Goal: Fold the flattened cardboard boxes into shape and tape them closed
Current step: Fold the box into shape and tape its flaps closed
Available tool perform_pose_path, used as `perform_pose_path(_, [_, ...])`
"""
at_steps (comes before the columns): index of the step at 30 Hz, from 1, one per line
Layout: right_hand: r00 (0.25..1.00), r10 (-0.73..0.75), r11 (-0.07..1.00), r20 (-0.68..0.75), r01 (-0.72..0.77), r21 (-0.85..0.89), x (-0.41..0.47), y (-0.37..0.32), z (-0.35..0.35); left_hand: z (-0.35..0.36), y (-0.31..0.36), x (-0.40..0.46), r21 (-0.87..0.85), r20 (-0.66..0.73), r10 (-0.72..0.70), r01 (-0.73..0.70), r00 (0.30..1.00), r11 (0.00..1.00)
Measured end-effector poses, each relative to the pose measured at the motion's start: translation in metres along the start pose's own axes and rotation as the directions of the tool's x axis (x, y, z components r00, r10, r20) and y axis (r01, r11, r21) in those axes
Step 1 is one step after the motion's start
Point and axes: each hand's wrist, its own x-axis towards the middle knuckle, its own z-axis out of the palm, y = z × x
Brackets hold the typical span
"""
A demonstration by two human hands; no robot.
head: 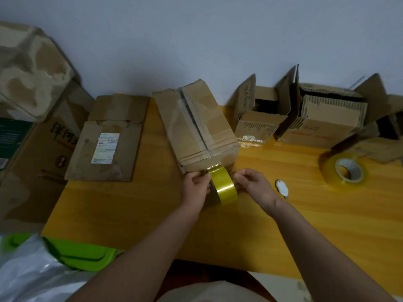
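A folded cardboard box stands in the middle of the yellow table, its top seam covered with clear tape. A yellow-tinted tape roll sits against the box's near end, with tape running up onto the box. My left hand grips the roll's left side at the box's bottom edge. My right hand pinches the roll's right side. A flattened box with a white label lies to the left.
A small white cutter lies right of my right hand. A bigger tape roll sits at the far right. Open boxes stand at the back right. Large cartons fill the left; a green plastic item lies near left.
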Motion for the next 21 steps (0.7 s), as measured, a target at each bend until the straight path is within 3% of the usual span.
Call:
perform_pose_path(3, [0.988,-0.02,0.98,-0.155,-0.011,-0.198,0.012,0.02,-0.03,0.016,0.008,0.005,-0.285,0.054,-0.169,0.178,0.984,0.942])
perform_pose_path(6, [0.947,-0.004,0.895,-0.321,-0.14,-0.424,0.031,0.046,-0.069,0.026,0.005,0.006,-0.32,0.002,-0.216,0.206,0.976,0.925])
perform_pose_path(9, [0.92,0.023,0.735,-0.391,-0.28,-0.617,0.048,0.073,-0.1,0.03,0.0,0.009,-0.349,-0.032,-0.205,0.181,0.978,0.919])
perform_pose_path(12, [0.905,0.106,0.678,-0.413,-0.369,-0.636,0.06,0.094,-0.113,0.032,-0.002,0.009,-0.37,-0.02,-0.178,0.158,0.984,0.916])
perform_pose_path(17, [0.937,0.078,0.627,-0.34,-0.311,-0.715,0.072,0.109,-0.113,0.03,-0.002,0.01,-0.365,0.021,-0.15,0.148,0.988,0.919])
perform_pose_path(19, [0.956,0.094,0.661,-0.278,-0.268,-0.701,0.073,0.101,-0.107,0.029,-0.001,0.011,-0.358,0.032,-0.154,0.155,0.988,0.921])
perform_pose_path(21, [0.969,0.113,0.803,-0.218,-0.218,-0.554,0.069,0.081,-0.1,0.029,-0.002,0.012,-0.359,0.038,-0.163,0.166,0.986,0.918])
